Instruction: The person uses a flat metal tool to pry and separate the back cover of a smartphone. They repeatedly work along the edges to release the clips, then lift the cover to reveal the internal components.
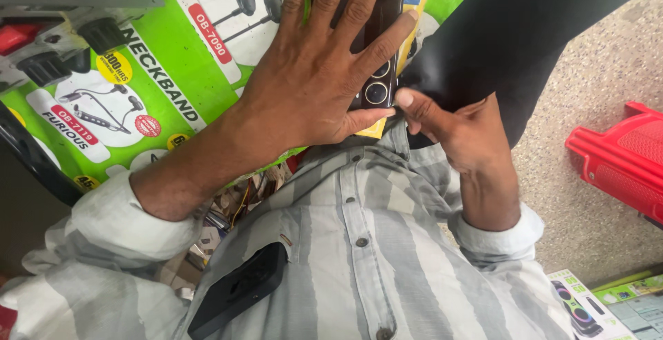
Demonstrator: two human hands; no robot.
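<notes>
dark phone [378, 71] | camera side up | flat on green mat

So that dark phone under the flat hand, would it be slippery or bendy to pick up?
The phone looks like a rigid slab, so probably stiff. Its glossy back suggests it is slippery, perhaps why the left hand presses flat while the right hand works its lower edge. The camera lenses look fragile.

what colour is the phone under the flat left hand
Dark, glossy brown-black smartphone with round camera rings, under the left hand; head view.

Work surface is covered by a green printed poster [166, 71]; a dark phone [376, 43] is laid on it, far centre, over a yellow card [411, 8].
</notes>
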